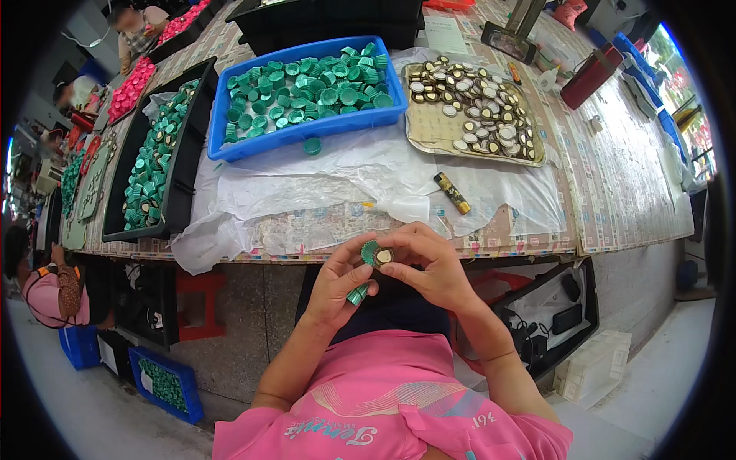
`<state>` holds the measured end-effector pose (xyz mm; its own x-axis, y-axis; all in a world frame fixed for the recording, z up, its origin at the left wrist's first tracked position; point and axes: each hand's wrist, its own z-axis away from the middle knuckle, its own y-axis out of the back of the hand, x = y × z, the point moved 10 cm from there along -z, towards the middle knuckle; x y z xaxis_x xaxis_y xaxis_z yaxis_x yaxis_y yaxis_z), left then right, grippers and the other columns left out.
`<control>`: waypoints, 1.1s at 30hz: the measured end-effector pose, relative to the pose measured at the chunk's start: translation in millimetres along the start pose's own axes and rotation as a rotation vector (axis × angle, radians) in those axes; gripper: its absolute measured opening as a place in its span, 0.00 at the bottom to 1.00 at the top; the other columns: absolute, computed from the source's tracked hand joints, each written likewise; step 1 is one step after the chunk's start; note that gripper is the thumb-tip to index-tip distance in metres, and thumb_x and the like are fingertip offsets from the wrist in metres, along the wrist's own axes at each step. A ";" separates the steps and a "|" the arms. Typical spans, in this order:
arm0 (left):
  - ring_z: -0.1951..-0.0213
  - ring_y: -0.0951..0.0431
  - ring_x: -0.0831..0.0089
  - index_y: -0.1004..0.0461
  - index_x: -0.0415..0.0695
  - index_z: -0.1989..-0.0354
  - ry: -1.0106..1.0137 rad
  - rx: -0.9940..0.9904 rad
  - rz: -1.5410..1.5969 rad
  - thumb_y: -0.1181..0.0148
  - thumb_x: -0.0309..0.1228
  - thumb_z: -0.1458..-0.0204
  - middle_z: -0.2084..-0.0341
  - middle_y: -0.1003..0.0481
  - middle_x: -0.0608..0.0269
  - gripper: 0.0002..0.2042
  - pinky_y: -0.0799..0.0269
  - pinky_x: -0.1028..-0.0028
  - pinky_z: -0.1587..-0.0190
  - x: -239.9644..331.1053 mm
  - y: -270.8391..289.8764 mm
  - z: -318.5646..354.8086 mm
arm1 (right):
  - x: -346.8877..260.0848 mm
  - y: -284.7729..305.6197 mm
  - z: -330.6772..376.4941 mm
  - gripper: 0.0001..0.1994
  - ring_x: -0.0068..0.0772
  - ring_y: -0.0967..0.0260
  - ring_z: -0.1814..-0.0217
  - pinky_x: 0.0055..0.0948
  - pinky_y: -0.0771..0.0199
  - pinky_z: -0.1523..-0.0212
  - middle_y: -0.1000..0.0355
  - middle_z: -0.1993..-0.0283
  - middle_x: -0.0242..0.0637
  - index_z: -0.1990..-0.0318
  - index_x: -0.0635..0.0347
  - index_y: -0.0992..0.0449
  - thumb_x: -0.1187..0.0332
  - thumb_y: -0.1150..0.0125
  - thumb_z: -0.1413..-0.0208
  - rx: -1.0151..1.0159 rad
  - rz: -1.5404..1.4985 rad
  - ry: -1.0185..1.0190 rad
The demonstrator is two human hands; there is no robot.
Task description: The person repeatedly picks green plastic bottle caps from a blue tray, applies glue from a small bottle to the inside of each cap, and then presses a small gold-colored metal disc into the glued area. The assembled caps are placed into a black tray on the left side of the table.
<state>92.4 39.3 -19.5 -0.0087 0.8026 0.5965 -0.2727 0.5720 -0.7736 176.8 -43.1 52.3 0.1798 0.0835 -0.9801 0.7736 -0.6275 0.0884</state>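
Close together over the table's near edge, my two hands work in front of my pink shirt. My left hand pinches a green fluted foil cup between thumb and fingers, with a few more nested green cups lower in the same hand. My right hand grips a round brown disc with a cream centre against the cup's opening. Ahead of my hands stands a blue bin full of green cups. To its right, a metal tray carries many similar brown-and-cream discs. One loose green cup lies before the bin.
A small white bottle with a yellow tip and a black-and-gold cylinder lie on white sheeting. At left, a black crate holds filled green cups. A red flask and a phone on a stand are farther right.
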 end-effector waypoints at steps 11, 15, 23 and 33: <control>0.60 0.27 0.79 0.33 0.44 0.41 0.011 0.020 -0.121 0.42 0.24 0.45 0.54 0.28 0.64 0.21 0.29 0.80 0.69 -4.9 0.4 2.2 | -5.4 3.0 2.9 0.17 0.22 0.29 0.67 0.20 0.27 0.67 0.30 0.61 0.35 0.58 0.63 0.23 0.75 0.27 0.58 0.006 0.266 0.104; 0.61 0.27 0.79 0.34 0.42 0.41 0.028 0.014 -0.114 0.42 0.25 0.45 0.54 0.28 0.63 0.21 0.28 0.80 0.69 -5.9 -2.5 2.5 | -8.6 4.7 4.9 0.18 0.22 0.30 0.69 0.21 0.29 0.69 0.30 0.62 0.34 0.58 0.62 0.24 0.73 0.26 0.59 0.012 0.258 0.132; 0.60 0.26 0.79 0.34 0.41 0.40 0.025 -0.025 -0.173 0.40 0.26 0.46 0.54 0.28 0.63 0.23 0.28 0.80 0.69 -5.8 -6.0 1.8 | -6.4 6.5 8.8 0.18 0.20 0.35 0.73 0.20 0.34 0.73 0.31 0.65 0.31 0.59 0.59 0.23 0.71 0.25 0.61 0.020 0.269 0.149; 0.66 0.26 0.79 0.33 0.39 0.41 0.011 0.024 -0.263 0.41 0.26 0.45 0.61 0.26 0.64 0.21 0.28 0.80 0.71 -5.6 -7.1 3.7 | -9.8 6.8 17.2 0.18 0.23 0.32 0.71 0.23 0.31 0.73 0.31 0.64 0.33 0.59 0.58 0.22 0.70 0.26 0.60 0.074 0.375 0.228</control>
<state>90.9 30.2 -16.6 0.0761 0.6287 0.7739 -0.2867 0.7572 -0.5869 169.8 -61.5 59.4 0.5755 0.0029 -0.8178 0.5851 -0.7001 0.4093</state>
